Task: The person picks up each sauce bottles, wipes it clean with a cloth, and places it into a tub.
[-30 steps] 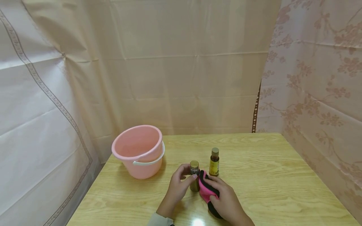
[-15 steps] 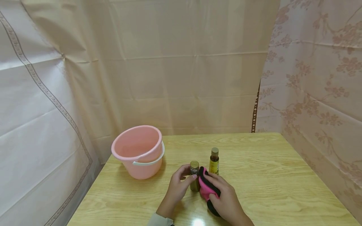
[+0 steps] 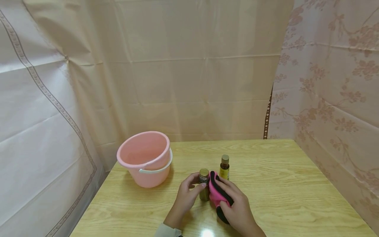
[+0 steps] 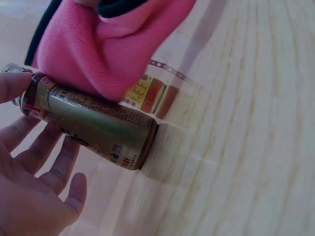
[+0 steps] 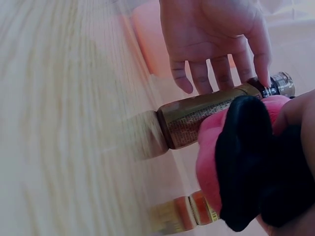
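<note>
A small capped glass bottle (image 3: 204, 195) with a gold cap and a gold-brown label stands upright on the table. My left hand (image 3: 186, 197) pinches it near the neck, thumb on the near side and fingers behind. Bunched in my right hand (image 3: 238, 208) is a pink cloth (image 3: 215, 195) with black edging. In the left wrist view the cloth (image 4: 93, 54) lies against the bottle's side (image 4: 106, 123). Behind the right hand stands a second brown bottle (image 3: 224, 171) with a yellow label, its lower part hidden by that hand.
At the table's back left stands a pink bucket (image 3: 148, 180) with a pale handle. The wood-grain table (image 3: 281, 184) extends to the right of the hands. Beige and floral cloth hangings (image 3: 189, 82) rise around the back and sides.
My right hand and the cloth have shifted slightly up along the bottle, now covering more of the second bottle. The left hand and the held bottle have stayed nearly in place.
</note>
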### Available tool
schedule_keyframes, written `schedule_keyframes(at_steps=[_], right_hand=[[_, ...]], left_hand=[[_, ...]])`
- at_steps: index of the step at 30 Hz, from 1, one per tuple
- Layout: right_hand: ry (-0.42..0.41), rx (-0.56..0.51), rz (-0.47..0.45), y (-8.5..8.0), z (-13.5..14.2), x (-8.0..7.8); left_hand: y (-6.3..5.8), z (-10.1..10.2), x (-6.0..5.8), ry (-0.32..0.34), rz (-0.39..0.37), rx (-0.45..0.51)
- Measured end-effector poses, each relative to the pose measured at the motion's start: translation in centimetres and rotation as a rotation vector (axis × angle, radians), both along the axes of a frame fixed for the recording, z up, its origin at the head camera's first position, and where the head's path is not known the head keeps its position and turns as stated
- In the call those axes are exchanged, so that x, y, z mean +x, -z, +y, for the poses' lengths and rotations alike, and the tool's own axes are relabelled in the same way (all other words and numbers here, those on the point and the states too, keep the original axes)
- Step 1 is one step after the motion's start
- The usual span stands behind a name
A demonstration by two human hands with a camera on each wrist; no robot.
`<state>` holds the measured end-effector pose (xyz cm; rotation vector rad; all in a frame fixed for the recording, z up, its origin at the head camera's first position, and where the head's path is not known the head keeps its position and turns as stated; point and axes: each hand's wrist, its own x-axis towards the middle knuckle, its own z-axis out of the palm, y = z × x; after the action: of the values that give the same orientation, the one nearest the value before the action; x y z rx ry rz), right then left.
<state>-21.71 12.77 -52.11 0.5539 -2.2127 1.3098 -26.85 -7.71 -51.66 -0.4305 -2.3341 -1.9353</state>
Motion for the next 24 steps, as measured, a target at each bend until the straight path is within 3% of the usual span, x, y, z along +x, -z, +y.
schedule_keyframes(at_steps=[5, 12, 24], right_hand=[[-0.034, -0.047, 0.024, -0.19, 0.00, 0.11], [-0.014, -0.056, 0.038, -0.27, -0.05, 0.18], [-0.005, 0.005, -0.102, 0.21, 0.22, -0.14]], left_hand=[[-0.07, 0.03, 0.06, 0.001, 0.003, -0.014], [-0.16, 0.10, 0.10, 0.001, 0.008, -0.019], [-0.11, 0.06, 0.10, 0.006, 0.005, -0.026]])
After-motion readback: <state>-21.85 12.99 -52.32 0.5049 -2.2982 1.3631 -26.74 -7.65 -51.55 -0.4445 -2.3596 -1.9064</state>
